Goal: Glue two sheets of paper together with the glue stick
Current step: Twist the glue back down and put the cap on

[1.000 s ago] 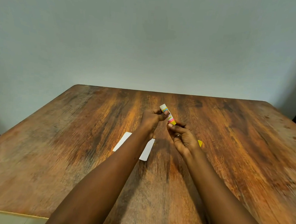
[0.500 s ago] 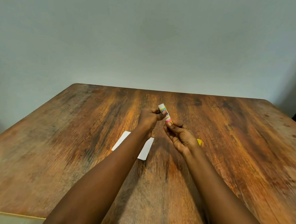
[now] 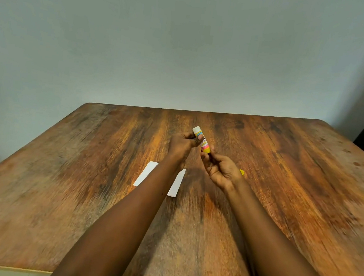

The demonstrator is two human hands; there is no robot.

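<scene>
Both hands grip a small multicoloured glue stick (image 3: 202, 141) held tilted above the brown wooden counter (image 3: 59, 181): left hand (image 3: 181, 145) pinches its upper body, right hand (image 3: 221, 170) its yellow base. White paper strips (image 3: 175, 185) lie flat just nearer than it, partly hidden by the left forearm.

I see the right hand (image 3: 222, 171) slid a bit lower on the glue stick (image 3: 202, 141); more yellow end shows now.
</scene>
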